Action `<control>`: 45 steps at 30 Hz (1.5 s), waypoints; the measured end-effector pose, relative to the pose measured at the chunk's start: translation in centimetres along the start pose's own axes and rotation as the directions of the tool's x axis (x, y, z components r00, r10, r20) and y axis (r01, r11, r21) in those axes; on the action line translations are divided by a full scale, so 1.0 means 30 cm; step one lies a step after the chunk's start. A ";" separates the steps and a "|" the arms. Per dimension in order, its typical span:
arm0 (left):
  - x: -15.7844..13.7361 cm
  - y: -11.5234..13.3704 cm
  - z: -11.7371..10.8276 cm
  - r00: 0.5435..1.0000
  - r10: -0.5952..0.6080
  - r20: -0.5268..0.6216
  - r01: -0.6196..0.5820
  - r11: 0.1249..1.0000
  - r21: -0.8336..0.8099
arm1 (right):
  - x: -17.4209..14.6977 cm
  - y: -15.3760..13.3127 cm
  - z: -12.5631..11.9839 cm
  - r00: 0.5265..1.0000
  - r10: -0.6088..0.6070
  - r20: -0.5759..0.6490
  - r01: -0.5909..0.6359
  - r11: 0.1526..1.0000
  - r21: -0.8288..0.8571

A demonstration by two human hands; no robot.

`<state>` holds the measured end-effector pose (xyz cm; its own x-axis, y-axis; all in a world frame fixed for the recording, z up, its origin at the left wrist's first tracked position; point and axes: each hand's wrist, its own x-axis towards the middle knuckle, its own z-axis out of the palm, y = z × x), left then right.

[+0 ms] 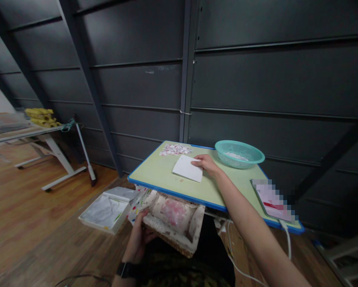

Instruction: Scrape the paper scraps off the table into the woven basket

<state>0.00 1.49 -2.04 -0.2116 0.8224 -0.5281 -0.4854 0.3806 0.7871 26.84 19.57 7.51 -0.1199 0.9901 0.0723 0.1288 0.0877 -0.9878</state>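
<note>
My right hand (208,164) reaches over the small yellow-green table (155,171) and pinches the right edge of a white square card (188,168), thumb on top. Below the table's front edge, my left hand (141,229) grips the left side of a shallow, stained box (181,235) with a woven outer wall. The box is tilted toward me, and a pink smear (173,211) marks its whitish inside. Beyond the card lies a heap of small white and reddish pieces (176,149). A turquoise plastic basket (256,154) with white pieces in it stands at the back right.
A tablet with a blurred screen (271,199) lies at the table's right edge, its white cable (287,239) hanging down. An open white box (107,209) is on the floor at left. Farther left stands another table (54,149) with yellow items (42,116). A dark panelled wall closes the back.
</note>
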 end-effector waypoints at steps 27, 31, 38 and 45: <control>0.012 -0.008 -0.007 1.000 0.001 0.019 -0.001 1.000 0.016 | -0.005 -0.006 -0.039 0.995 0.079 0.066 -0.075 0.996 -0.051; 0.015 -0.007 -0.007 1.000 0.000 0.014 0.000 1.000 0.009 | 0.001 0.006 -0.030 0.998 0.066 -0.005 -0.066 0.998 -0.001; 0.008 0.004 -0.001 1.000 -0.005 0.017 0.005 1.000 0.018 | 0.011 0.036 -0.001 0.993 0.071 0.090 -0.068 0.997 -0.033; 0.003 0.005 -0.005 1.000 0.000 0.005 0.000 1.000 0.010 | 0.006 0.029 -0.002 0.994 0.067 0.087 -0.067 0.998 -0.002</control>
<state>-0.22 1.56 -2.03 -0.2071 0.8244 -0.5267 -0.4772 0.3848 0.7901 27.00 19.83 6.66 -0.1963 0.9805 -0.0063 0.1383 0.0213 -0.9902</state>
